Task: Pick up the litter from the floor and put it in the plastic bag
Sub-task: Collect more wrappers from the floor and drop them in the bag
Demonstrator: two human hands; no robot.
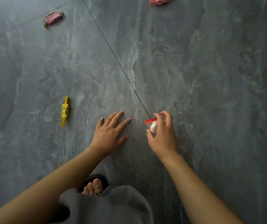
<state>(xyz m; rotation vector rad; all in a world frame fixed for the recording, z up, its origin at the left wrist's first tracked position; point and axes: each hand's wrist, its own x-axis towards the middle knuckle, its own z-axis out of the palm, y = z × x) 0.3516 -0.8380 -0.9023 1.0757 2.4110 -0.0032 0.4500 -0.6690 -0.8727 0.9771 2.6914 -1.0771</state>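
I am looking down on the grey marbled floor (194, 78) and watching the right hand (163, 135) closing on a small clear packet with a red strip (151, 125). The thumb and the curled fingers (166, 114) are bracketing it, the thumb at its near end and the fingertips at the red end, so the packet's long axis is running between them, roughly away from the body. I am judging it pinched or about to be; I cannot tell whether it is off the tile yet.

The left hand (110, 136) is hovering flat and empty, its fingers spread and pointing forward and to the right. The yellow twist-wrapped sweet (65, 111) is lying well to the left of those fingers, its long axis pointing away from the body, so the left hand is clearly the nearer one for it. A pink wrapped sweet (53, 17) and a red wrapper (161, 0) are lying far beyond both sets of fingertips. I am seeing no plastic bag, so where the packet goes is unclear.
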